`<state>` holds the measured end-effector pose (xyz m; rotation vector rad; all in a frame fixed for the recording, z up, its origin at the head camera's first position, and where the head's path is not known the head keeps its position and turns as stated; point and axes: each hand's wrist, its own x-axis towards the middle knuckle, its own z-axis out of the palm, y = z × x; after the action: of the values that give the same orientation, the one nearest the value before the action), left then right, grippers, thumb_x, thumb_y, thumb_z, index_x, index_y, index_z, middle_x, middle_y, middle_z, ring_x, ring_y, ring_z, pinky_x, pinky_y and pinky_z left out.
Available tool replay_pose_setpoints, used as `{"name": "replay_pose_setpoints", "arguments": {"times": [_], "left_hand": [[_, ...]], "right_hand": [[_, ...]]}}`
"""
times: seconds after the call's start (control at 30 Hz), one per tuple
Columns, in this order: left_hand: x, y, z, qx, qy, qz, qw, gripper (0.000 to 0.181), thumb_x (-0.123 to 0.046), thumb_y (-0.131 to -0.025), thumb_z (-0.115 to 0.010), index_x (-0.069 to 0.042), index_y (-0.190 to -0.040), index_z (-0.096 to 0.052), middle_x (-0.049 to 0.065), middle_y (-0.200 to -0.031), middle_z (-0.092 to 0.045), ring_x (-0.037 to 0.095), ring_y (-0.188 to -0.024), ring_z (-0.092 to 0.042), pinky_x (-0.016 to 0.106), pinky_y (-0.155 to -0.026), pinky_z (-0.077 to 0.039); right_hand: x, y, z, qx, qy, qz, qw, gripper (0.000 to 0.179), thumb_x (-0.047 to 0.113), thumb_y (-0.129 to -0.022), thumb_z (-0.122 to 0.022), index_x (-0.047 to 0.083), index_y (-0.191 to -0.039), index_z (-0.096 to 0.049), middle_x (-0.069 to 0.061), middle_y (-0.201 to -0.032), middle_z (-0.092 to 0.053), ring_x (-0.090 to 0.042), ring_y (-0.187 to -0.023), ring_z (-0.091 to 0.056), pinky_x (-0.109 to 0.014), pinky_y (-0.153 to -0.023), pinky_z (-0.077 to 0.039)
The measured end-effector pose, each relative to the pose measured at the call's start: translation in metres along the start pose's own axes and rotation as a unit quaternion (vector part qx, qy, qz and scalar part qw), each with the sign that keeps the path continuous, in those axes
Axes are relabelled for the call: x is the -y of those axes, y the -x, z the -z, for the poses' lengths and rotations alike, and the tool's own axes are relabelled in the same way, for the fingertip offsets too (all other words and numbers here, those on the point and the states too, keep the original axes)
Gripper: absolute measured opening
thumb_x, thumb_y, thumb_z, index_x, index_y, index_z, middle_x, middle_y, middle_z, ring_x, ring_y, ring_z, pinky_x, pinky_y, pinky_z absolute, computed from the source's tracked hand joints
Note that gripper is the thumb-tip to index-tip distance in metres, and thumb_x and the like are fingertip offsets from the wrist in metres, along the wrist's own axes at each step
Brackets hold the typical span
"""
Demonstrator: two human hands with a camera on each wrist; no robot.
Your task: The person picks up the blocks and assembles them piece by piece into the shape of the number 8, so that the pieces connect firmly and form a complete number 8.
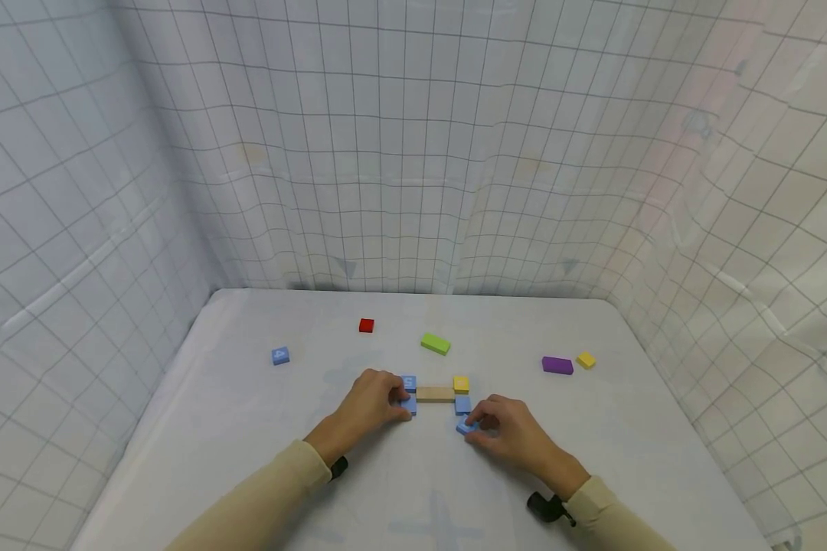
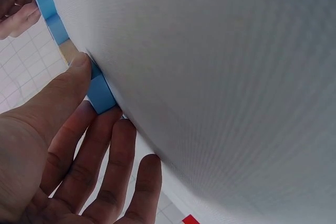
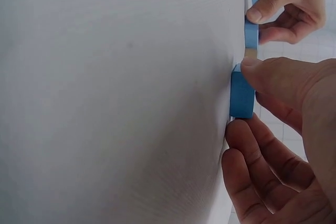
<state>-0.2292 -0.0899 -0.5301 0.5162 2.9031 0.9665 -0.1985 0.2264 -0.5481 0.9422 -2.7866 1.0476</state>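
Two hands reach over the white desk (image 1: 234,428), thumbs set against fingers: the left hand (image 1: 367,402) pinches a near-left blue block (image 1: 410,406), and the right hand (image 1: 517,436) pinches an askew blue block (image 1: 463,426). Just beyond the near-left one sits a blue block marked 5 (image 1: 410,382). Between the hands lies a wooden bar (image 1: 435,395); past the right fingertips, at the bar's right end, are a middle blue block (image 1: 462,405) and, beyond it, a yellow square block (image 1: 461,384). Farther ahead of the hands rests a lime-green block (image 1: 436,343), with a red block (image 1: 366,325) beyond the left hand. Well out to the left hand's left is a blue block marked 4 (image 1: 280,355); ahead and to the right of the right hand, a purple block (image 1: 557,365) lies near a small yellow block (image 1: 586,360). Grid-patterned curtains (image 1: 413,153) hang behind everything.
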Motion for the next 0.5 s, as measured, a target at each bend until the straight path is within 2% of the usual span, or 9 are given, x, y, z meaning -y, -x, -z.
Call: {"name": "replay_pose_setpoints", "arguments": {"times": [0.5], "left_hand": [[-0.0004, -0.0002, -0.0007, 0.0, -0.002, 0.002, 1.0, 0.025, -0.012, -0.084, -0.107, -0.009, -0.1, -0.088, -0.001, -0.092, -0.082, 0.01, -0.084, -0.062, 0.027, -0.081, -0.059]], "right_hand": [[0.0018, -0.0002, -0.0025, -0.008, 0.007, -0.006, 0.9999, 0.017, 0.015, -0.097, -0.097, 0.015, -0.108, -0.084, 0.001, -0.106, -0.081, -0.004, -0.092, -0.075, -0.024, -0.084, -0.067]]}}
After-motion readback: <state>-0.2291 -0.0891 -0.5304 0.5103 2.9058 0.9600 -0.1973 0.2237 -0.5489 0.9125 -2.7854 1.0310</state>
